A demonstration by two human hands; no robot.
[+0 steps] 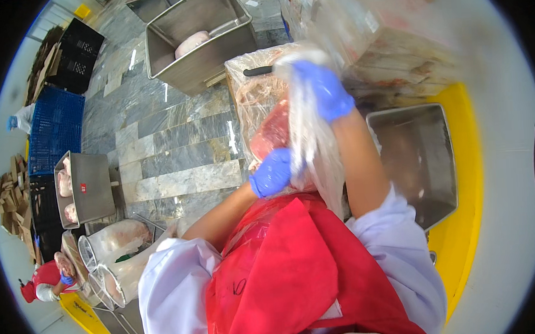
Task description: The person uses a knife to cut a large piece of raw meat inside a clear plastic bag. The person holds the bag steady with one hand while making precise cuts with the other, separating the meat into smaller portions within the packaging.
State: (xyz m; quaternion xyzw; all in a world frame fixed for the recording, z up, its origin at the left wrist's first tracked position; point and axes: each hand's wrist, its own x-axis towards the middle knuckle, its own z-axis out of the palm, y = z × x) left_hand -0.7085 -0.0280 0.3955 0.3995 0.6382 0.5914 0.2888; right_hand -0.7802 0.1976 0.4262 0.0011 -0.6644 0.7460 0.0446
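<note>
My right hand (325,91), in a blue glove, is raised over the far part of a plastic-covered work surface (239,70). Its fingers are closed on the bunched top of a clear plastic bag (309,129), which hangs down toward me. Nearer to my red apron, my left hand (272,174), also blue-gloved, is closed at the bag's lower left edge, beside the meat. A red piece of meat (270,133) lies on the surface, partly hidden by the plastic. Beyond it rests a knife with a black handle (257,71); its blade is hidden.
A metal bin (452,159) stands at my right beside a yellow ledge (462,242). Ahead is a metal tub (186,75) with pale meat inside. Another meat tub (95,192), bag-lined round frames (112,239), blue crates (57,128) and a co-worker (48,278) are at left.
</note>
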